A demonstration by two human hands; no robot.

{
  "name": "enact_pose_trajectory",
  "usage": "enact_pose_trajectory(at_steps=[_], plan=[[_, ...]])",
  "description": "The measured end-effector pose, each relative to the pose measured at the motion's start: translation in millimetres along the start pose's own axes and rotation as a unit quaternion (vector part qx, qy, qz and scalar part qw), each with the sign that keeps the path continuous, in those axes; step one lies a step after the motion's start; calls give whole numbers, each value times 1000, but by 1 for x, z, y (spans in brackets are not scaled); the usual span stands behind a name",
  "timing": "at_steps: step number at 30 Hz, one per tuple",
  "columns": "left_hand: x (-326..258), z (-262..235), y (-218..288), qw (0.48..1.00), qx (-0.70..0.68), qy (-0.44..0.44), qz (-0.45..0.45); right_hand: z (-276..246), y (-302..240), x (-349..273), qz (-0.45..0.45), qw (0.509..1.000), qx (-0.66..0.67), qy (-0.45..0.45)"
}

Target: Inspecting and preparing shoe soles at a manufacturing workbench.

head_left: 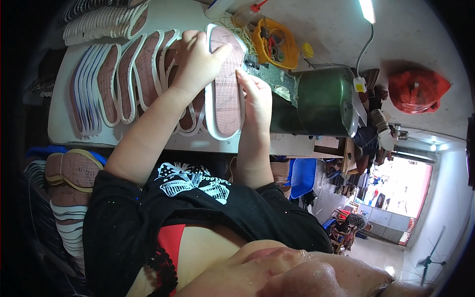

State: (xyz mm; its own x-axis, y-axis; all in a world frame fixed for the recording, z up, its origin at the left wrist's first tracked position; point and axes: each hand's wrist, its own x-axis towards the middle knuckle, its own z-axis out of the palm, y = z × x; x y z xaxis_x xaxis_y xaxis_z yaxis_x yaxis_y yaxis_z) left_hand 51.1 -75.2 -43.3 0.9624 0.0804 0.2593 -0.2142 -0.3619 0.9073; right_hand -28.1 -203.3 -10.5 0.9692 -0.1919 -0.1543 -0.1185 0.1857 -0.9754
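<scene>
I hold a shoe sole (228, 99), brown and finely lined on its face with a white rim, upright above the white table. My left hand (198, 62) is closed on its upper left edge, the thumb across the brown face and the other fingers partly hidden. My right hand (256, 96) pinches the right edge between thumb and finger; whether it also grips a thread or strip there is too small to see. Just left of the sole, a row of similar brown soles (148, 74) leans on the table, partly covered by my left forearm.
White-edged soles (99, 24) fill the table's far left, and more are stacked (69, 213) below its near edge. A green machine (324, 101) stands right of my hands, with a yellow basket (289, 49) of tools behind. A blue bin (303, 177) sits lower right; a person (355, 221) bends in the background.
</scene>
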Motion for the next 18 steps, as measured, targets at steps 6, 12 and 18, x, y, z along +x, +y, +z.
enact_pose_trajectory(at_steps=[6,12,18], plan=[[4,13,5,999,43,-17,-24,-16,-6,-4,36,999,21,-31],[7,27,14,996,78,9,-35,-31,5,-32,74,989,117,-46],[20,15,6,992,96,3,-79,-10,19,-39,88,978,184,-43]])
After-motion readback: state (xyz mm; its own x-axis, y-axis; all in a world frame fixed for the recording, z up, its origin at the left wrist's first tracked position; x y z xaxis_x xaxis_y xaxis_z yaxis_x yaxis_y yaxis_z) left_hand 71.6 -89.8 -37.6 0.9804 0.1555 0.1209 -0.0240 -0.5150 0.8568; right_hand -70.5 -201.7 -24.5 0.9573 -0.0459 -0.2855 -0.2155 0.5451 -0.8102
